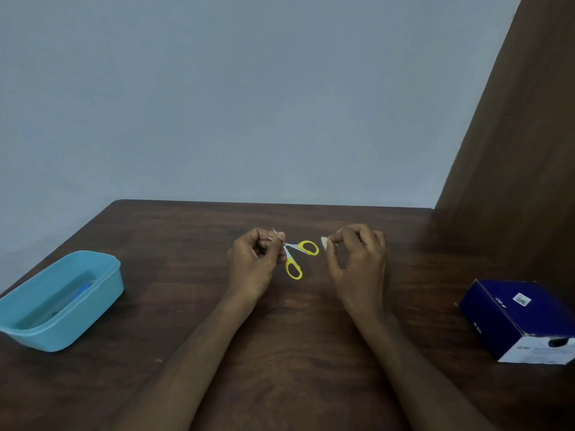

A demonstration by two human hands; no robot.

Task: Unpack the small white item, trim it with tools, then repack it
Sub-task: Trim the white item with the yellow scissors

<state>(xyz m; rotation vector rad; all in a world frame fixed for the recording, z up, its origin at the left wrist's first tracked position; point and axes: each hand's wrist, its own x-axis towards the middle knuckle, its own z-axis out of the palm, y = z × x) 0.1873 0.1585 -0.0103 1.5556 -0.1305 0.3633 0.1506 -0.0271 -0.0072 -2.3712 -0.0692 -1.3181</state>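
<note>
Centrally, just above mid-frame on the dark wooden table (280, 353), the left hand (253, 262) pinches a pair of small yellow-handled scissors (295, 256) by the blade end, the two handle loops splayed apart and pointing toward the right. Just right of them, the right hand (357, 259) pinches the small white item (324, 243) between fingertips, close to the scissors but apart from them. At lower left sits an open light-blue plastic container (62, 303); at lower right lies a dark blue cardboard box (516, 318).
</note>
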